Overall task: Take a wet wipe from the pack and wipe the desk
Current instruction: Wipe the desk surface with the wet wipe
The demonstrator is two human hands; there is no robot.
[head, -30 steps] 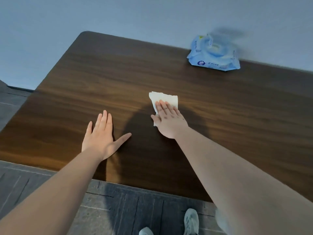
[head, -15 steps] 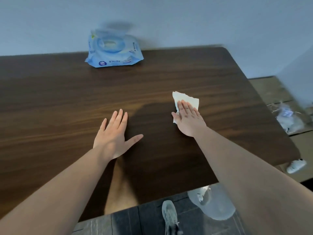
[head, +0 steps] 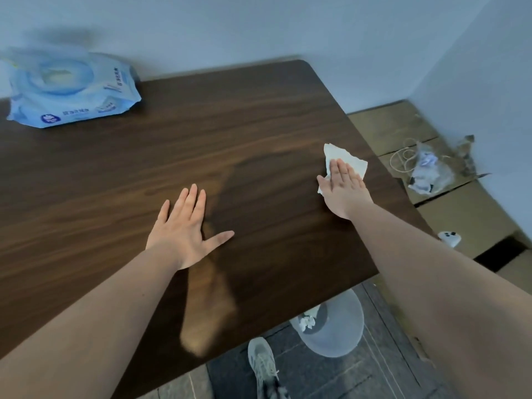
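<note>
A white wet wipe (head: 347, 159) lies flat on the dark wooden desk (head: 244, 131), near its right edge. My right hand (head: 342, 187) presses down on the wipe with straight fingers, covering its near part. My left hand (head: 185, 226) rests flat on the desk in the middle, palm down, fingers apart, holding nothing. The blue wet wipe pack (head: 69, 87) sits at the far left of the desk against the wall, blurred.
A translucent bin (head: 334, 323) with crumpled tissue stands on the floor under the desk's near right corner. My grey shoe (head: 263, 367) is beside it. Cardboard boxes (head: 466, 217) with a plastic bag (head: 430, 171) and cables fill the right side. A wall runs behind the desk.
My right hand has slid the wipe to the right across the desk, close to the right edge. The view has swung right, so the pack now appears far left.
</note>
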